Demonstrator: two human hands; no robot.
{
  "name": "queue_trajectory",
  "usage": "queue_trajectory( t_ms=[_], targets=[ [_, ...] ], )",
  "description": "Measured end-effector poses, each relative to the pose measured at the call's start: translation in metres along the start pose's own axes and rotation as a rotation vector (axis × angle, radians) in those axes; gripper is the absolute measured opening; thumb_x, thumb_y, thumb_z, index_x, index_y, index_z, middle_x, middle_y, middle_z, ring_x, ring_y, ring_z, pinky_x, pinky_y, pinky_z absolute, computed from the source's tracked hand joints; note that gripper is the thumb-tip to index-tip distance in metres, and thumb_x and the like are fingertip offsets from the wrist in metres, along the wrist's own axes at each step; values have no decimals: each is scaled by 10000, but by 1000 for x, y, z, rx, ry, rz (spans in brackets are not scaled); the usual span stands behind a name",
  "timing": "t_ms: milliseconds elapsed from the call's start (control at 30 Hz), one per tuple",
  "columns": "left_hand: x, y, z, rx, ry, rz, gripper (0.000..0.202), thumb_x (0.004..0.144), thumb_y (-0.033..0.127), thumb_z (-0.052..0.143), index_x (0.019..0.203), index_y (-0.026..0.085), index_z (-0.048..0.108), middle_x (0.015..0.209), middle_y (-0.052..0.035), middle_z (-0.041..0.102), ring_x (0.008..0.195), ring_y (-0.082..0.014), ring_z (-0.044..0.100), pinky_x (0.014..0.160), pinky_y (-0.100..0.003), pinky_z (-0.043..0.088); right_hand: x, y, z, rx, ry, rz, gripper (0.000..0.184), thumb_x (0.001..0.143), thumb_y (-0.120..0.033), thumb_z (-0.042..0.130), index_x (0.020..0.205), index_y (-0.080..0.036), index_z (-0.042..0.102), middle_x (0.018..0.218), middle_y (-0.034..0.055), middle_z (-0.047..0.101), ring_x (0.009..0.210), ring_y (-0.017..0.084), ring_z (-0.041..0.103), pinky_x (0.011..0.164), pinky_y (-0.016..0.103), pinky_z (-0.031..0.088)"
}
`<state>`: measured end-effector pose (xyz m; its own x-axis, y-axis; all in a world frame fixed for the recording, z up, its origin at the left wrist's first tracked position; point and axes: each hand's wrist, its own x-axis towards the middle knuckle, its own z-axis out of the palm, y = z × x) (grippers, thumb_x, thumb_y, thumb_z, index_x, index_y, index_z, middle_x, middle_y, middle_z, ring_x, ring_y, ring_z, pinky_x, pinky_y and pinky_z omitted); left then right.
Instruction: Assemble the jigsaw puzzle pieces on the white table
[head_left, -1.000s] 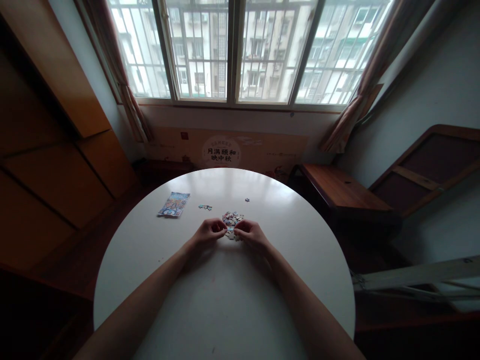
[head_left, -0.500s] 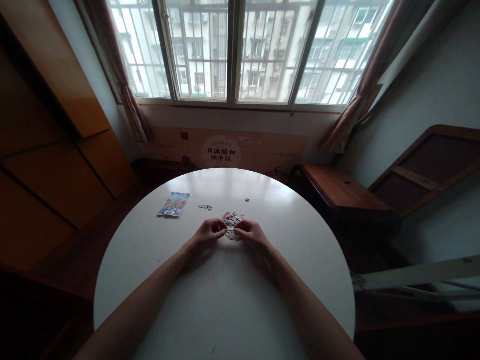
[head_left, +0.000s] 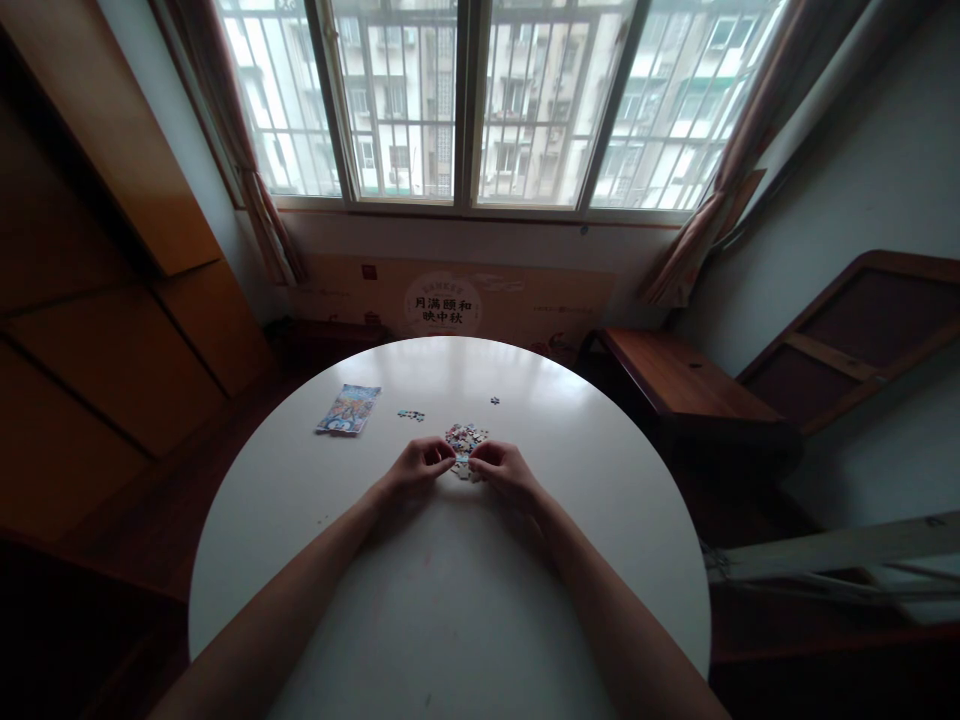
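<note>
Between my two hands is a small pale-blue jigsaw puzzle piece, pinched at its left by my left hand and at its right by my right hand. Whether it is one piece or two joined is too small to tell. Both hands are closed at the fingertips, just over the near side of a heap of jigsaw pieces. Some pieces in the heap show coloured faces, others pale backs. Part of the pile is hidden by my fingers.
On the round white table, a few joined puzzle pieces lie left of the heap. A single piece sits beyond it. Farther left is a colourful printed packet or sheet. A wooden bench stands past the table's right edge.
</note>
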<state>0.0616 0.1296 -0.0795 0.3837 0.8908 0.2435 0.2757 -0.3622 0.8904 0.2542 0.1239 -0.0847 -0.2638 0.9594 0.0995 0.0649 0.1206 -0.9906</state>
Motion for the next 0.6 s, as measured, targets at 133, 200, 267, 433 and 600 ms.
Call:
queue_trajectory(
  t_ms=[133, 200, 267, 433, 600],
  targets=[
    [0, -1, 0, 13, -4, -12, 251, 730, 354, 635, 759, 105, 650, 604, -3, 573, 537, -78, 457, 487, -182, 342, 0, 0, 0, 14, 5, -2, 264, 622, -356, 720, 699, -120, 632, 558, -1, 602, 471, 96, 516, 481, 231, 416],
    [0, -1, 0, 8, -5, -14, 254, 728, 357, 636, 758, 105, 652, 600, -2, 567, 536, -77, 455, 485, -181, 339, 0, 0, 0, 17, 2, -4, 266, 626, -358, 718, 706, -121, 630, 559, -2, 599, 469, 94, 513, 480, 231, 414],
    [1, -1, 0, 3, -9, -12, 250, 729, 353, 634, 760, 105, 652, 599, -1, 566, 538, -78, 459, 491, -182, 343, 0, 0, 1, 21, 1, -5, 265, 629, -359, 717, 706, -122, 627, 560, -2, 596, 470, 94, 511, 482, 232, 413],
    [1, -5, 0, 38, 1, -10, 251, 740, 353, 626, 778, 106, 654, 597, -1, 565, 530, -81, 459, 495, -189, 345, 0, 2, 1, 1, 13, -5, 260, 631, -361, 714, 696, -125, 627, 565, 3, 600, 482, 98, 513, 491, 234, 414],
    [1, -9, 0, 69, -7, 0, 245, 757, 344, 612, 792, 104, 651, 617, -5, 565, 551, -85, 463, 509, -191, 354, 2, 4, 0, -14, 6, 0, 261, 633, -358, 709, 703, -121, 626, 569, 5, 600, 491, 100, 520, 496, 234, 422]
  ],
)
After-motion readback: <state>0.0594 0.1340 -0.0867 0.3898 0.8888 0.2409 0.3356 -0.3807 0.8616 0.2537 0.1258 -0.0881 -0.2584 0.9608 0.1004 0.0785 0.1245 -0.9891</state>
